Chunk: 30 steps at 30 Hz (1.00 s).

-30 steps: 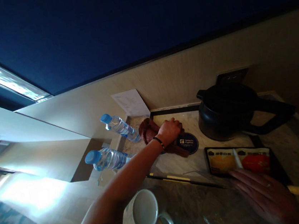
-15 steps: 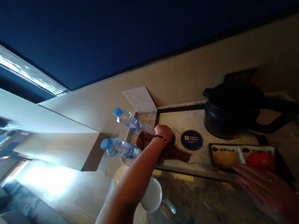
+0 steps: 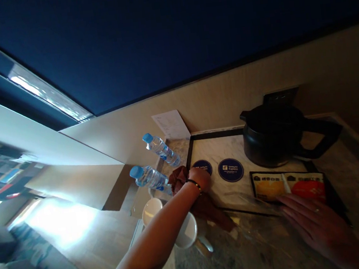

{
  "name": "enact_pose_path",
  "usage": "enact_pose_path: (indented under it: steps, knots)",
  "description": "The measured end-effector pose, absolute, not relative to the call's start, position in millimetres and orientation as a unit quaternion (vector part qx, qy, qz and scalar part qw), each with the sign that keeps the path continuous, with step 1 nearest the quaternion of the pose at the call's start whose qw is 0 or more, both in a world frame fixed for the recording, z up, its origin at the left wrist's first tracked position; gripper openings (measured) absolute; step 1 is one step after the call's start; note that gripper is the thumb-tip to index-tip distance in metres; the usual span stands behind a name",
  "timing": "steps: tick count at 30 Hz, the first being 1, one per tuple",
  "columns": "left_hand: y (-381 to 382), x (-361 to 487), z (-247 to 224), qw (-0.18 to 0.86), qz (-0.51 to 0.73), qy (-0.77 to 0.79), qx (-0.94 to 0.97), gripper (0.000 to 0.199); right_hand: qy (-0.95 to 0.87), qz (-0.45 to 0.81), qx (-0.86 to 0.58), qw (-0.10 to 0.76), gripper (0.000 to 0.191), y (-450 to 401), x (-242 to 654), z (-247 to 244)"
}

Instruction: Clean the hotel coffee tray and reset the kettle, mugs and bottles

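My left hand (image 3: 200, 180), with a dark beaded bracelet at the wrist, is closed on a reddish-brown cloth (image 3: 211, 212). The cloth bunches up on both sides of the hand and trails over the near edge of the marble-look tray (image 3: 215, 147). Just beyond the knuckles lies a round dark-blue coaster (image 3: 203, 166), partly covered by the hand. A second blue coaster (image 3: 230, 170) lies flat to its right. My right hand (image 3: 319, 226) has its fingers stretched out at the near edge of a black holder with yellow (image 3: 268, 187) and red tea packets (image 3: 307, 189).
A black kettle (image 3: 272, 134) stands at the tray's back right. Two blue-capped water bottles (image 3: 163, 151) (image 3: 152, 178) stand to the left, near a white card (image 3: 172, 125) against the wall. Two white mugs (image 3: 151, 209) (image 3: 187, 233) sit close under my left forearm.
My left hand and the cloth have shifted towards the tray's near edge, so more of the left coaster shows. My right hand stays by the tea packets. The view has tilted slightly.
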<state>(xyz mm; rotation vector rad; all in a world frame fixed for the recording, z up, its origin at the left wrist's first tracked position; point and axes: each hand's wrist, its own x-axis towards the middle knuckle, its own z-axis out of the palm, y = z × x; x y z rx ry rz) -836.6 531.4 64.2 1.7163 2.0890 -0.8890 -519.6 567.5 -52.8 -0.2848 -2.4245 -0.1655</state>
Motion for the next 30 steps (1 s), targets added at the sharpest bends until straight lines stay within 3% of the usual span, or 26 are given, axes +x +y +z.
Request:
enact_pose_path:
  steps: [9, 17, 21, 25, 28, 30]
  knots:
    - [545, -803, 68, 0.135, -0.242, 0.655, 0.703, 0.024, -0.929, -0.076, -0.112, 0.344, 0.026, 567, -523, -44]
    - [566, -858, 72, 0.04, -0.184, 0.744, 0.641, 0.029, -0.926, -0.081, -0.105, 0.353, 0.024, 561, -530, -13]
    - [572, -870, 98, 0.006, -0.147, 0.79, 0.595, 0.032, -0.932, -0.067, -0.106, 0.34, 0.026, 556, -543, 5]
    - [571, -887, 157, -0.05, -0.101, 0.819, 0.562, 0.035, -0.961, 0.013, -0.174, 0.217, 0.032, 555, -590, 29]
    - [564, -899, 200, -0.136, -0.031, 0.814, 0.564, 0.031, -0.967, 0.128, -0.215, 0.047, 0.02, 557, -638, 48]
    - [559, -901, 221, -0.196, 0.016, 0.798, 0.57, 0.027, -0.959, 0.181, -0.218, -0.022, 0.009, 558, -665, 52]
